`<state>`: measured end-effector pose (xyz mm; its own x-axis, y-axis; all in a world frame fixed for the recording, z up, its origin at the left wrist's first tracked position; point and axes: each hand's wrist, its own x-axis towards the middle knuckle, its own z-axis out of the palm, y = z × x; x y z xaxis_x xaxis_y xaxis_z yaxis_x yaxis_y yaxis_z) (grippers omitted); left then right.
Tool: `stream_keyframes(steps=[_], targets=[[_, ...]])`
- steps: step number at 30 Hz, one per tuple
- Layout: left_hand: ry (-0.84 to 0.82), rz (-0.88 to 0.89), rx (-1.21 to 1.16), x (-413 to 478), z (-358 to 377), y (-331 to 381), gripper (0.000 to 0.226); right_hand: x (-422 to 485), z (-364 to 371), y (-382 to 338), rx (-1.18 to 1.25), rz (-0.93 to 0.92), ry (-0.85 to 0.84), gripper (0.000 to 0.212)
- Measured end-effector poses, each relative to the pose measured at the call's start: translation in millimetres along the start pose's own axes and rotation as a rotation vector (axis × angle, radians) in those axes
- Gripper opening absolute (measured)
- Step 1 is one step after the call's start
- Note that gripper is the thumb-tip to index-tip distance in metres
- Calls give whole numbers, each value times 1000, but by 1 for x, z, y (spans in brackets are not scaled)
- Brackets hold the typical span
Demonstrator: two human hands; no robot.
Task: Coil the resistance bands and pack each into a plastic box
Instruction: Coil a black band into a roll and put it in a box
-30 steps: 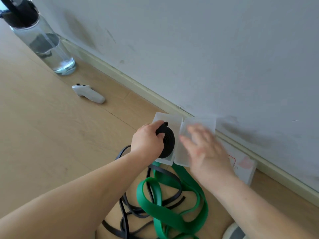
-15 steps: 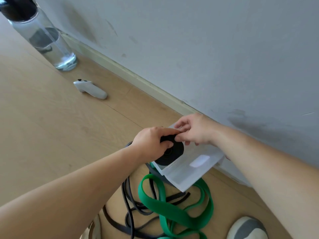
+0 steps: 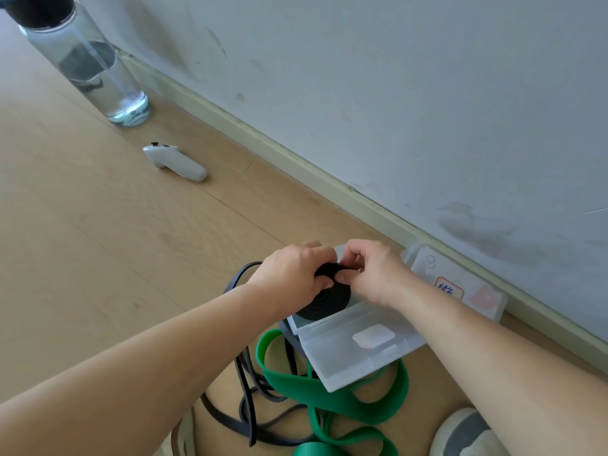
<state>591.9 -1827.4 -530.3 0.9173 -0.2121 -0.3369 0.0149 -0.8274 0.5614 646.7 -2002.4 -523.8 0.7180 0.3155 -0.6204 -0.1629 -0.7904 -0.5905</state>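
A grey scuffed wall (image 3: 394, 93) fills the upper right of the frame, and a pale wooden floor (image 3: 82, 241) runs across the left and bottom. At bottom centre a green band (image 3: 329, 399) lies in loose loops, tangled with a loose dark band (image 3: 246, 399). A water bottle (image 3: 88, 64) stands at upper left. A clear plastic box (image 3: 348, 357) lies open on top of the bands at lower centre, its lid folded toward the viewer. A second box (image 3: 460, 284), closed and labelled, rests against the baseboard at right. A shoe (image 3: 467, 432) shows at lower right.

The coiled black band (image 3: 325, 299) sits in the open box's far half. The left hand (image 3: 292, 271) grips it with fingers curled over the coil, and the right hand (image 3: 371, 271) pinches its upper edge between thumb and forefinger. A white controller (image 3: 174, 162) lies left of centre.
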Motion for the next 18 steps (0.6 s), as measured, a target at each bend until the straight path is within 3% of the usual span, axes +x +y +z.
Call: stream_keyframes(steps=[4,10,14,18], targets=[[83,59,300,-9,-11,1,37,-2,3,2,-29,35,13,19],[-1,42,154,-49,-3,-11,74,-5,11,0,-59,-2,5,17],[66,-41,135,-62,9,-15,69,-7,18,1,-36,-39,-15,24],[11,-144,-27,-62,19,-14,80,-16,20,5,-58,-41,-54,35]])
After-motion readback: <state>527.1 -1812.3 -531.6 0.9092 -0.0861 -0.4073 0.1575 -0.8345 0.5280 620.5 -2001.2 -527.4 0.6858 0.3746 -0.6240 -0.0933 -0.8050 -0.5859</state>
